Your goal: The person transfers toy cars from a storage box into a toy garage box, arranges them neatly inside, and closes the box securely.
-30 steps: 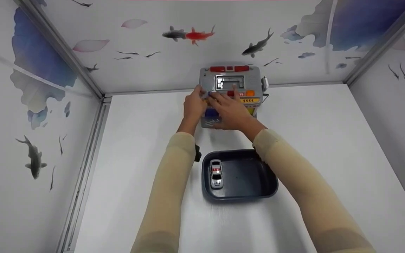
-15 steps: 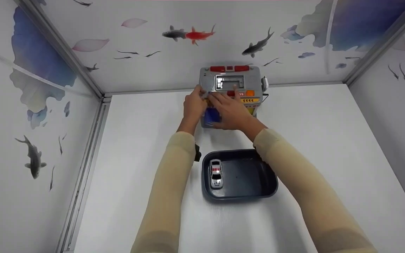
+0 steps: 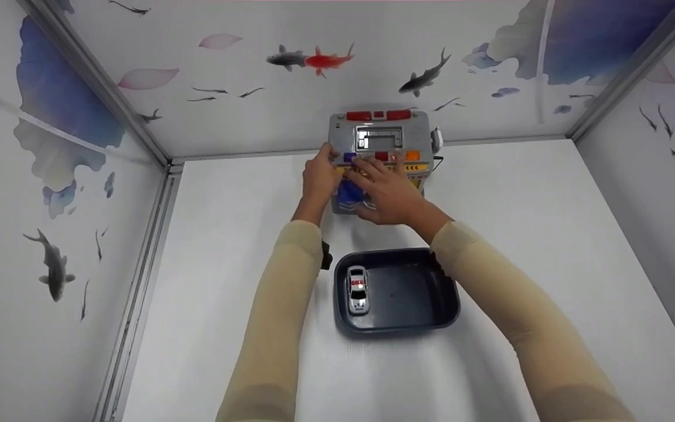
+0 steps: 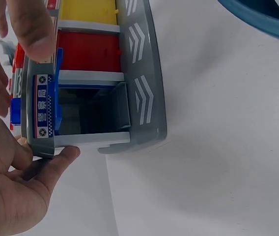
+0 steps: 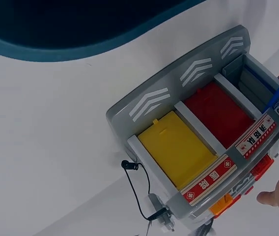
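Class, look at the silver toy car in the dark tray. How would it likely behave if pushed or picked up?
The car sits roof-up, so a lengthwise push would probably roll it until the tray stopped it. Its glossy shell suggests a stiff body, perhaps slightly slippery. It lies close to the left wall, so a leftward nudge would likely end there.

Left hand point(image 3: 319, 180) at side of grey plastic toy garage point(image 3: 417, 133), right hand point(image 3: 393, 192) over front, silver toy car point(image 3: 358, 291) in dark-blue rectangular tray point(image 3: 411, 299)
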{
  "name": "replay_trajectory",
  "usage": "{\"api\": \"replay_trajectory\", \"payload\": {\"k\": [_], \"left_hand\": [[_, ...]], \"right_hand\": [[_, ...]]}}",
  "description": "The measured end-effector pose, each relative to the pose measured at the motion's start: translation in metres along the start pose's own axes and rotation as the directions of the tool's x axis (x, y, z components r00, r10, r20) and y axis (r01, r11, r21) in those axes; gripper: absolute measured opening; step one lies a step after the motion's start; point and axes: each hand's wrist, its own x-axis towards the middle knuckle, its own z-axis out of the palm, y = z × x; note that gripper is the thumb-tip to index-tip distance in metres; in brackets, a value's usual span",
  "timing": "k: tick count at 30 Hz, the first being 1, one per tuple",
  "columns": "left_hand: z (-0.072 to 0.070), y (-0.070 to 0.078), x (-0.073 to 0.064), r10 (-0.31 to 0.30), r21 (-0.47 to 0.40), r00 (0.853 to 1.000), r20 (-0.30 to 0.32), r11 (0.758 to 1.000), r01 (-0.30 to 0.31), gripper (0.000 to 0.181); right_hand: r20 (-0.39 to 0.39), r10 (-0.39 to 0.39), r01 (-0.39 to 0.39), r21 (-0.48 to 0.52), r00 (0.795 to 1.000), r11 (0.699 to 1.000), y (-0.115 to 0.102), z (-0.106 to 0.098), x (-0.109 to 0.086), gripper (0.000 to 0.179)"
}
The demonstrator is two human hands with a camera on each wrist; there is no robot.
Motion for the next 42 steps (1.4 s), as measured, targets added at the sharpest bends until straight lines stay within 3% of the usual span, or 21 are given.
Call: {"api": "replay_trajectory", "payload": {"k": [7, 14, 17, 26, 30, 35, 42], "left_hand": [[-0.003, -0.010, -0.001, 0.037, -0.033, 0.999, 0.012, 0.999, -0.037, 0.032], [-0.014, -0.023, 0.000, 0.056, -0.205, 0.995, 0.079, 0.978, -0.039, 0.035], [-0.018, -0.026, 0.001, 0.077, -0.233, 0.993, 0.091, 0.971, -0.054, 0.032], [-0.025, -0.022, 0.002, 0.074, -0.153, 0.995, 0.062, 0.986, -0.064, 0.032], [-0.024, -0.021, 0.005, 0.050, -0.147, 0.996, 0.074, 0.988, -0.039, 0.033], [-0.022, -0.016, 0.003, 0.067, -0.150, 0.995, 0.070, 0.987, -0.056, 0.031], [-0.022, -0.013, 0.001, 0.068, -0.164, 0.995, 0.079, 0.985, -0.055, 0.031]], "right_hand": [[-0.054, -0.027, 0.027, -0.016, 0.998, 1.000, 0.004, 0.002, -0.021, 0.080], [-0.093, -0.066, 0.066, -0.009, 0.993, 0.998, 0.006, 0.003, -0.040, 0.077], [-0.103, -0.070, 0.069, -0.008, 0.992, 0.998, 0.004, 0.004, -0.049, 0.079], [-0.063, -0.110, 0.114, 0.063, 0.992, 0.991, -0.012, 0.009, -0.081, 0.077], [-0.050, -0.145, 0.148, 0.054, 0.988, 0.987, -0.017, 0.013, -0.097, 0.077], [-0.036, -0.172, 0.174, 0.050, 0.984, 0.984, -0.021, 0.019, -0.114, 0.072], [-0.020, -0.218, 0.219, 0.059, 0.976, 0.974, -0.033, 0.027, -0.124, 0.068]]}}
